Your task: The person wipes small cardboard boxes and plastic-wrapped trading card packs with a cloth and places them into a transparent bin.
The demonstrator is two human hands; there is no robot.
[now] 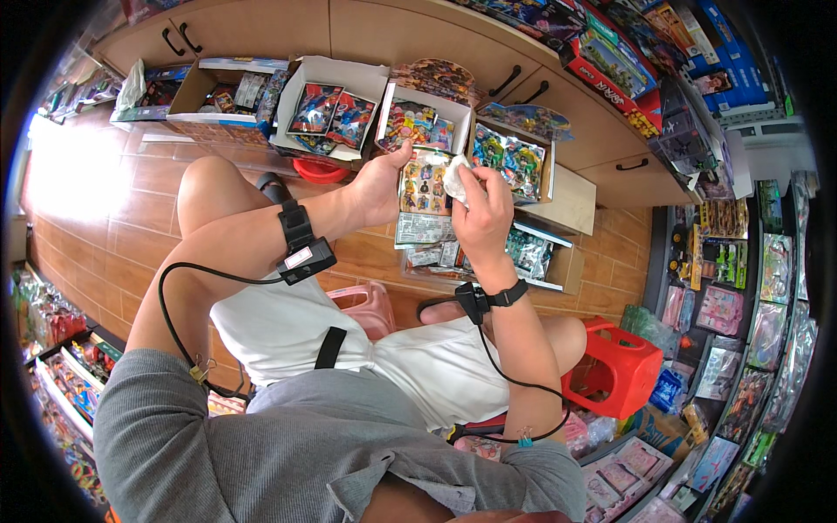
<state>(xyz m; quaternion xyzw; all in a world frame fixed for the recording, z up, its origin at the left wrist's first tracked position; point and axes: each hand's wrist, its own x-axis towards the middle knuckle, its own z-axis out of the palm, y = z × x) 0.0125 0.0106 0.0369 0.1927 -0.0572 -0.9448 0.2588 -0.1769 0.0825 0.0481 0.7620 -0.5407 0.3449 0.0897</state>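
My left hand [379,187] is closed on the left edge of a flat toy packet [425,193] printed with small figures, its thumb near the top. A crumpled white cloth [455,179] is pinched in the fingers of my right hand [482,209], against the packet's right side. Just beyond my hands stands a white open box [384,144] of colourful packets. To its right is another box of blue and green packets [514,161]. Below the held packet, an open box of silvery packets [530,253] is partly hidden by my right hand and wrist.
More open boxes of packets [327,118] line the cabinet [418,39] to the left, with a red basin [320,172] below them. A pink stool [364,307] is between my legs; a red stool [623,366] stands right. Shelves of packaged toys [719,314] fill the right side.
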